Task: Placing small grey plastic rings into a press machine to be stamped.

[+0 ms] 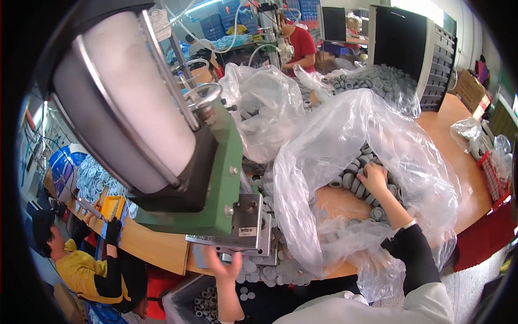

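Observation:
My right hand (374,179) reaches into an open clear plastic bag (302,156) on the right. Its bent fingers close down on the grey rings (353,166) heaped there; which ring they grip is partly hidden. My left hand (220,265) is open with fingers apart, just below the metal die block (244,229) of a green press (229,162). It holds nothing. Flat grey discs (286,272) lie piled beside and under the die block. A large grey-white cylinder (140,97) between metal rods tops the press.
More grey parts fill another clear bag (264,92) and a heap (372,81) behind. A lined bin (189,302) with ring parts stands below my left hand. A co-worker in yellow (86,270) works at left beside a yellow tray (112,207); another in red (302,46) is at the back.

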